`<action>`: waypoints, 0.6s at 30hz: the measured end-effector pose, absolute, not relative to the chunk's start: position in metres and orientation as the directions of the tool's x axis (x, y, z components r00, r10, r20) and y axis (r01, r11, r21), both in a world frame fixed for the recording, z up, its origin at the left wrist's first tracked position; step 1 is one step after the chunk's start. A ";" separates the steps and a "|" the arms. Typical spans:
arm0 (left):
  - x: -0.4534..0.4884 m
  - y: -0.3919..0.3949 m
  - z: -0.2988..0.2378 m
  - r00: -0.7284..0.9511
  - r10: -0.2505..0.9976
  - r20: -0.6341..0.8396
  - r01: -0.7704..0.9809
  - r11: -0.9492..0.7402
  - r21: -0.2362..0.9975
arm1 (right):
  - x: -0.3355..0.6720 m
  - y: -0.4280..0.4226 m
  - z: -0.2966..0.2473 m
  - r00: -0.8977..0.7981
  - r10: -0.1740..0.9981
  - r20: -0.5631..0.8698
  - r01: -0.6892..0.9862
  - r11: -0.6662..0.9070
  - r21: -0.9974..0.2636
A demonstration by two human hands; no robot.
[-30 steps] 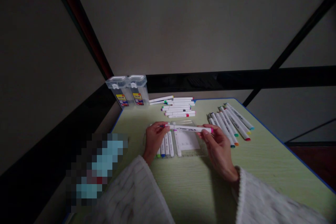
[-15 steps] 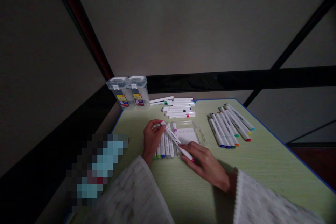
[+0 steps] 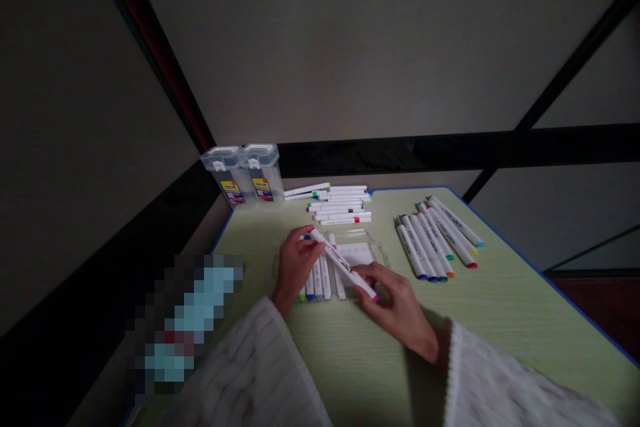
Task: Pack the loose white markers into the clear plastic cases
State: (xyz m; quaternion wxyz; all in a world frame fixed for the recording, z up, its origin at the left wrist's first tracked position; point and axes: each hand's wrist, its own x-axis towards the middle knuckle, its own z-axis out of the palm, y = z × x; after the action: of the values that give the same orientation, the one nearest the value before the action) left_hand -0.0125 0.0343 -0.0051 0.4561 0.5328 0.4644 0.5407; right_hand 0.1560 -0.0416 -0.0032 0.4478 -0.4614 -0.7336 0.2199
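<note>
A white marker (image 3: 340,261) with pink ends slants between my hands over the table. Its upper end is pinched by my left hand (image 3: 296,265), while my right hand (image 3: 395,303) grips it near the lower end. Beneath lies a clear plastic case (image 3: 361,235) with a white inner part. Several white markers (image 3: 319,278) lie side by side in its left portion, partly covered by my left hand. One more marker (image 3: 341,285) rests to their right, partly behind the held one.
Two clear lidded boxes (image 3: 263,173) stand at the back left corner. A pile of markers (image 3: 343,207) lies behind the case, and another group of markers (image 3: 433,240) fans out at the right. The light green table (image 3: 500,320) has a blue edge; walls rise behind.
Both hands have shifted slightly right with the marker, still gripping its two ends. The other markers and the boxes stay where they were.
</note>
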 end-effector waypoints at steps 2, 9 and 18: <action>-0.014 0.034 -0.001 -0.044 0.989 0.140 -0.022 -0.141 0.990 | 0.158 -0.038 -0.003 -0.016 0.899 0.438 0.380 0.411 -0.829; -0.006 0.027 0.004 0.015 0.991 0.133 -0.097 -0.131 0.987 | 0.169 -0.020 -0.005 0.414 0.900 0.139 -0.143 0.215 -0.966; 0.017 -0.016 -0.001 0.378 0.767 0.519 0.394 -0.640 0.659 | 0.165 -0.017 -0.005 0.368 0.929 0.038 -0.341 0.174 -0.924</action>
State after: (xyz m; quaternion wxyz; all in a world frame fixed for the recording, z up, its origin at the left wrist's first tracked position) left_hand 0.0174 -0.0161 -0.0014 0.2198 0.8004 0.3626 0.4238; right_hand 0.1650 -0.0173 -0.0046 0.6933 -0.4510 -0.3257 0.4581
